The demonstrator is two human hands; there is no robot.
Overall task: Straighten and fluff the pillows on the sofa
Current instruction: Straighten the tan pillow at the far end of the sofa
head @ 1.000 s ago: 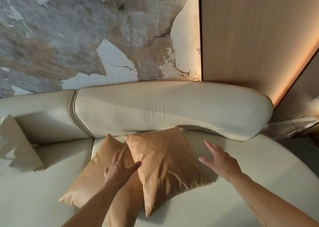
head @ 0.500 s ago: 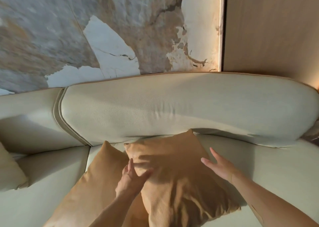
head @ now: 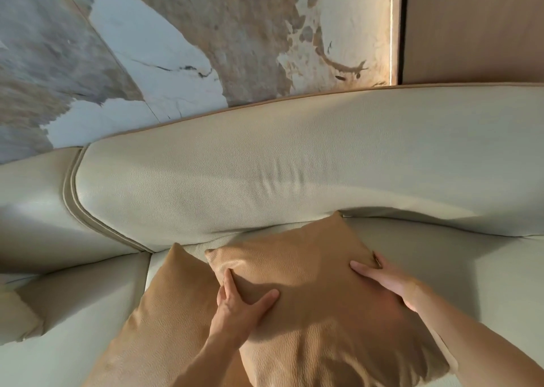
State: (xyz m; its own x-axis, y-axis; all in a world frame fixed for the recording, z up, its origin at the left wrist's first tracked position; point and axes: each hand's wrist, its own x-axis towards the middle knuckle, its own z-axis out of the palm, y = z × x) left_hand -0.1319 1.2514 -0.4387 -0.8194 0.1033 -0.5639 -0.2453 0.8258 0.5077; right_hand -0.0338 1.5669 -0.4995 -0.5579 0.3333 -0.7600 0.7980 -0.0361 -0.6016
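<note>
Tan pillow on top (head: 318, 304): both hands are now pressing on this leather-like cushion, which is lying flat on the seat just in front of the cream backrest (head: 294, 163).
Left hand (head: 235, 307): it is resting on the left edge of the top pillow, thumb spread over the face and fingers wrapping the border; a second ago it was only hovering above.
Right hand (head: 385, 280): it is gripping the right edge of the same pillow, fingers curling over the seam; before, it was open in the air beside it.
Hands together: they are staying apart, one on each side, both clamped on the top pillow.
Change: the reach is finished and contact is made, so I judge the lifting or plumping of this pillow is starting.
Second tan pillow (head: 164, 322): it is lying to the left of the top pillow and partly under it, not yet touched.
Cream cushion (head: 17, 319): it is sitting far left of the top pillow, at the frame edge.
Progress: the task is looking early, because both tan pillows are lying flat and crooked.
</note>
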